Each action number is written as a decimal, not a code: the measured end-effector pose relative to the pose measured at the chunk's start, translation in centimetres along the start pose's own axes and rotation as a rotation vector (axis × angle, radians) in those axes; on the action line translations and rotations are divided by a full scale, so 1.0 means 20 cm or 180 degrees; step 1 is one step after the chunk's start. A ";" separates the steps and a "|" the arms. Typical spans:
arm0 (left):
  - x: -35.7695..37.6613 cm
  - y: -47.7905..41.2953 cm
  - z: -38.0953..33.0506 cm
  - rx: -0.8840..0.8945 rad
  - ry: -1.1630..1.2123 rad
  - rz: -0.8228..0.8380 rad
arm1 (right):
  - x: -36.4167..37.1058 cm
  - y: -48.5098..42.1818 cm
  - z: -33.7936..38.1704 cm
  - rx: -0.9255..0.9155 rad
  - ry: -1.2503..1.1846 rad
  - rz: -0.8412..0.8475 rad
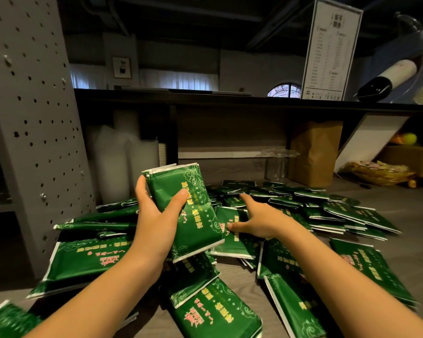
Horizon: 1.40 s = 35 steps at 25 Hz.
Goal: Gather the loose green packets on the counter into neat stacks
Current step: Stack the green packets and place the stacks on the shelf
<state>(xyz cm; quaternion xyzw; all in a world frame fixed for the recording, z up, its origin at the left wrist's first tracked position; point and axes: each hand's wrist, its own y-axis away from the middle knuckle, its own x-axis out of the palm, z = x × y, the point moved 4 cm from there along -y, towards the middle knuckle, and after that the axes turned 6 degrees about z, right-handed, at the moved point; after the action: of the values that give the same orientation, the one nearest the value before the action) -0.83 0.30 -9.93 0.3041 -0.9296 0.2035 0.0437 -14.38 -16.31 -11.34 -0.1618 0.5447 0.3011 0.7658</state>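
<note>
Many green foil packets with gold and pink print lie scattered in a loose pile point(327, 211) across the grey counter point(413, 240). My left hand point(156, 215) grips a small stack of packets point(191, 211), held upright above the pile, thumb across the front. My right hand point(259, 220) reaches into the pile just right of that stack, its thumb and fingers closing on the edge of one loose packet point(230, 230) lying there. More packets lie near me at the front point(217, 313) and at the left point(88, 259).
A grey perforated post point(34, 118) stands at the left. Behind the pile are clear plastic cups point(276, 162), a brown paper bag point(315, 152) and a basket point(376, 172). A dark shelf above carries a menu card point(332, 50) and a lying bottle point(388, 79).
</note>
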 end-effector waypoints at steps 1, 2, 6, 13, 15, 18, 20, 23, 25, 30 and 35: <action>0.00 0.00 0.00 0.0002 -0.0020 -0.0002 | 0.00 0.01 0.02 -0.0137 -0.0206 -0.0066; 0.00 0.00 0.00 0.0008 -0.0031 0.0004 | -0.01 0.02 0.04 -0.0267 -0.0427 -0.0178; -0.01 -0.01 0.00 -0.0006 -0.0046 0.0018 | -0.11 0.08 0.11 -0.0809 -0.1547 -0.0942; 0.00 -0.02 0.02 -0.0296 0.0116 0.0109 | -0.21 0.18 0.18 -0.1517 -0.3837 -0.1371; 0.01 -0.02 0.02 -0.0335 0.0120 0.0124 | -0.15 0.21 0.27 -0.1800 -0.3546 -0.1206; 0.01 -0.02 0.05 -0.0383 0.0348 0.0117 | -0.08 0.27 0.36 -0.1998 -0.2798 -0.1520; 0.03 0.01 0.05 -0.0411 0.0397 0.0209 | -0.02 0.28 0.40 -0.2059 -0.2647 -0.1644; 0.06 0.04 0.03 -0.0385 0.0264 0.0430 | 0.04 0.28 0.45 -0.2169 -0.2508 -0.1560; 0.06 0.04 0.03 -0.0298 0.0244 0.0428 | 0.04 0.28 0.47 -0.2178 -0.2407 -0.1357; 0.04 0.01 0.06 -0.0430 0.0154 0.0342 | -0.12 0.29 0.41 -0.2081 -0.2257 -0.0894; 0.08 0.06 0.08 -0.0576 -0.0124 0.0661 | -0.26 0.40 0.15 -0.1568 -0.0998 -0.0466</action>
<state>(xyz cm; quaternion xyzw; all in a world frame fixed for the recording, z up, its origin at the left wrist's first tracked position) -2.76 -0.40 -11.39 0.2049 -0.9713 0.1162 0.0315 -18.54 -9.96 -4.71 -0.3331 0.3173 0.3895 0.7979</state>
